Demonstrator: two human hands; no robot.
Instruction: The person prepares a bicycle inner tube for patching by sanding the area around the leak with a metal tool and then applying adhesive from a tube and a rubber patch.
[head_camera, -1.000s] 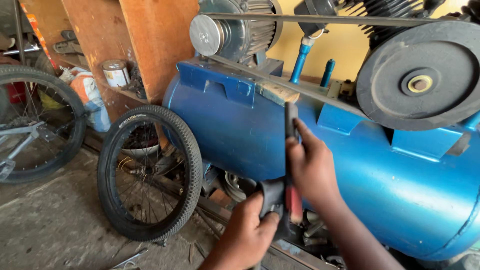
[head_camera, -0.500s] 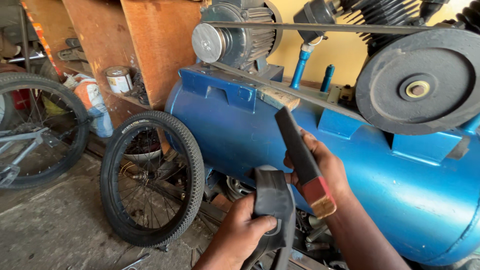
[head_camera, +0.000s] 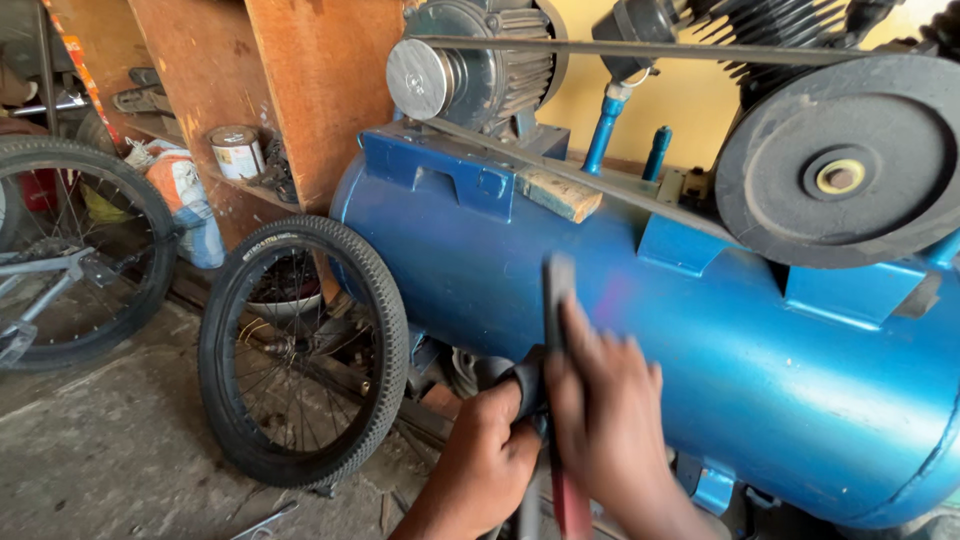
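My left hand grips a piece of black rubber tube low in the middle of the view. Right beside it, my right hand is blurred with motion. It holds a long flat tool with a dark blade pointing up and a red handle pointing down. The tool stands upright against the rubber, between my two hands. Both hands are in front of a big blue compressor tank.
A small bicycle wheel leans against the tank's left end, and a larger wheel stands at far left. On top of the tank are a motor, a belt and a dark pulley wheel. A tin can sits on wooden shelving.
The tool has swung from tilted to upright and dropped lower against the rubber. My right hand has moved down and toward my left hand and is now blurred.
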